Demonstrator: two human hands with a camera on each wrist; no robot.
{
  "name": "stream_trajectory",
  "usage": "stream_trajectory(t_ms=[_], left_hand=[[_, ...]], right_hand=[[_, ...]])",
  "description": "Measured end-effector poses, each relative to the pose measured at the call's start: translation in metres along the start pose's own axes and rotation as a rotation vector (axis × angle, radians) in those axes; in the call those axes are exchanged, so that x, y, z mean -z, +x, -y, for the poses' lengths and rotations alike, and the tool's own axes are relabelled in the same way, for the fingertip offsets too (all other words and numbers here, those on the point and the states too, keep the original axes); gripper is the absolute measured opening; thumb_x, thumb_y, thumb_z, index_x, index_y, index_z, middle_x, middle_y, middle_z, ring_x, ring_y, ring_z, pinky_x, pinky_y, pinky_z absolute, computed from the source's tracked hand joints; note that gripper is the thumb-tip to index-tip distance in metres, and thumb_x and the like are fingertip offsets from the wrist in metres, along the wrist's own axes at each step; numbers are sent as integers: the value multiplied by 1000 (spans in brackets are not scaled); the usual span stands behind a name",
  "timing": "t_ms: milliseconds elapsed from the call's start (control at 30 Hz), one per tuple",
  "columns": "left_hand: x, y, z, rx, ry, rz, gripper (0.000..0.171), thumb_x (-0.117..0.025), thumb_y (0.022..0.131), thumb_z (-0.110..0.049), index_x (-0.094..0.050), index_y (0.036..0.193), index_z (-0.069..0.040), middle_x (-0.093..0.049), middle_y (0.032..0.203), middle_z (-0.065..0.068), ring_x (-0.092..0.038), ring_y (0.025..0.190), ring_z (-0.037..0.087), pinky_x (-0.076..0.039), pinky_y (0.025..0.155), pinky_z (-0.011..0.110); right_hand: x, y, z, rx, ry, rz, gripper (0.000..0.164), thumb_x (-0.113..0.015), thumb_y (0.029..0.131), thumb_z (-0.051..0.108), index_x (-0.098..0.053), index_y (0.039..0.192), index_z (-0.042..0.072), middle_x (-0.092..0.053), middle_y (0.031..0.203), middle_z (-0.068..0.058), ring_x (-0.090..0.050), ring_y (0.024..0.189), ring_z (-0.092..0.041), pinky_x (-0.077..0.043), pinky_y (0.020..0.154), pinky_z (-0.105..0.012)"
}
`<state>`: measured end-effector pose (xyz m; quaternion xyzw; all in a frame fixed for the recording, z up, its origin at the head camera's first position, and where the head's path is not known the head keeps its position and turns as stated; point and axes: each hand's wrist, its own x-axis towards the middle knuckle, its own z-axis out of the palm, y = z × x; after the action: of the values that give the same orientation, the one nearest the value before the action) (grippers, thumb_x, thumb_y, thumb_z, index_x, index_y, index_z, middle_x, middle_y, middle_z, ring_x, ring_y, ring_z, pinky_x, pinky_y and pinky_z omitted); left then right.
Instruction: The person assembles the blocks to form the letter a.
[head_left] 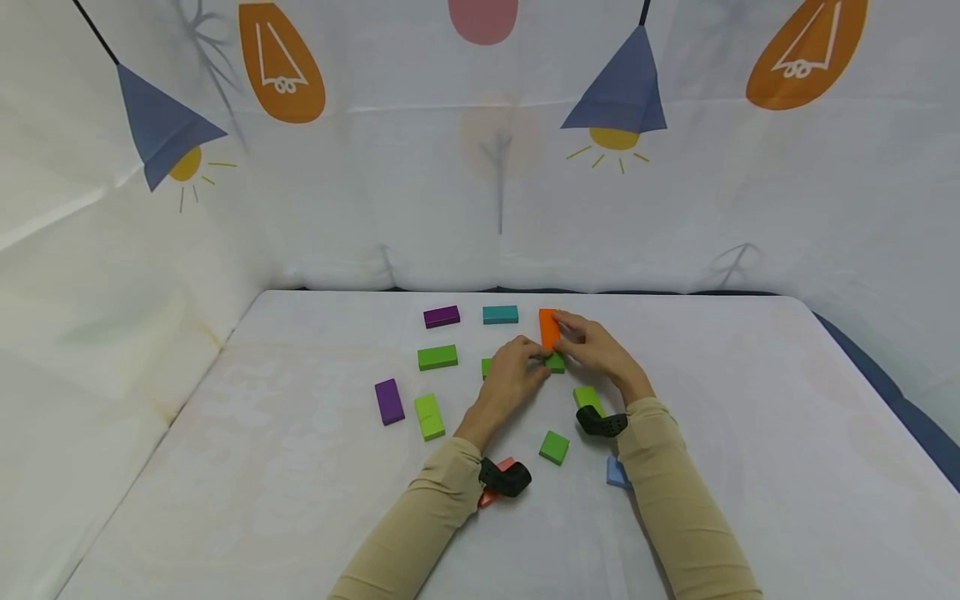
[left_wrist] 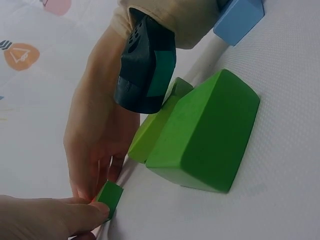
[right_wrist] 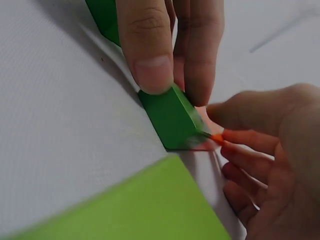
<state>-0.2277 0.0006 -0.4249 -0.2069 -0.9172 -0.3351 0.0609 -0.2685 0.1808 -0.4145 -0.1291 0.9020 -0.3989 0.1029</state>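
Observation:
Near the far side of the table my left hand (head_left: 513, 377) pinches a green block (head_left: 556, 364) between thumb and fingers. In the right wrist view the thumb lies on the top edge of that green block (right_wrist: 170, 117). My right hand (head_left: 600, 348) holds an orange block (head_left: 549, 327) by its right side, fingers at the far end and thumb near the green block. The orange block stands end to end with the green one, mostly hidden by fingers in the right wrist view. Another green block (head_left: 486, 367) is partly hidden behind my left hand.
Left of my hands lie purple blocks (head_left: 389, 402), a green block (head_left: 437, 357) and a lime block (head_left: 430, 417). A teal block (head_left: 500, 315) lies farther back. Nearer are a lime block (head_left: 588, 399), a green block (head_left: 554, 447), a blue block (head_left: 617, 473) and a coral block (head_left: 489, 497) under my left wrist.

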Motion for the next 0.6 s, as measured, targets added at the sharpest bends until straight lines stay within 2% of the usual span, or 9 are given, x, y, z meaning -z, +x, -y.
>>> stream_trajectory(t_ms=[233, 400, 600], left_hand=[[1, 0, -1, 12, 0, -1, 28, -71, 84, -14, -71, 111, -10, -65, 106, 4, -62, 98, 17, -50, 88, 28], [1, -1, -2, 11, 0, -2, 28, -71, 84, -14, -71, 111, -11, -65, 104, 4, -62, 97, 17, -50, 86, 27], [1, 0, -3, 16, -14, 0, 28, -71, 84, -14, -71, 112, -11, -65, 104, 4, -61, 96, 17, -51, 86, 27]], right_hand=[[7, -6, -1, -23, 21, 82, 64, -57, 94, 32, -29, 149, 19, -19, 158, -10, -16, 145, -36, -18, 113, -59], [8, -7, -3, -32, 57, 115, 65, -61, 91, 27, -31, 148, 22, -18, 158, -10, -13, 146, -34, -14, 114, -60], [9, -7, -3, -43, 62, 115, 64, -61, 91, 25, -32, 148, 23, -19, 158, -9, -15, 146, -34, -15, 114, -59]])
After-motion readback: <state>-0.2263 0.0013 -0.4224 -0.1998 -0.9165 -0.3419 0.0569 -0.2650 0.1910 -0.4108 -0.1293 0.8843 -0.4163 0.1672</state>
